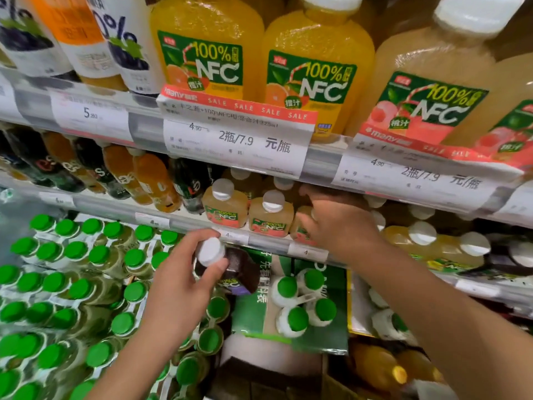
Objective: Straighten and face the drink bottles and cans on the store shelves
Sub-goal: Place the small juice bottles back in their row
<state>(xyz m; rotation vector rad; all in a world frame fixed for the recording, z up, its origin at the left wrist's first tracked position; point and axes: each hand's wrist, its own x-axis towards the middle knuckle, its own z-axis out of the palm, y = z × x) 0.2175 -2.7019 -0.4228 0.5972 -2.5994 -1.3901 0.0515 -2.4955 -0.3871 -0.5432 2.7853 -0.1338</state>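
Dark juice bottle (pixel 230 269), white-capped, sits in the left hand (pixel 184 281), fingers curled round its neck, just below the middle shelf's rail (pixel 259 241). Right hand (pixel 337 223) reaches under the upper shelf, fingers wrapped on a pale peach bottle (pixel 300 229). Beside it stand two more peach bottles (pixel 245 209).
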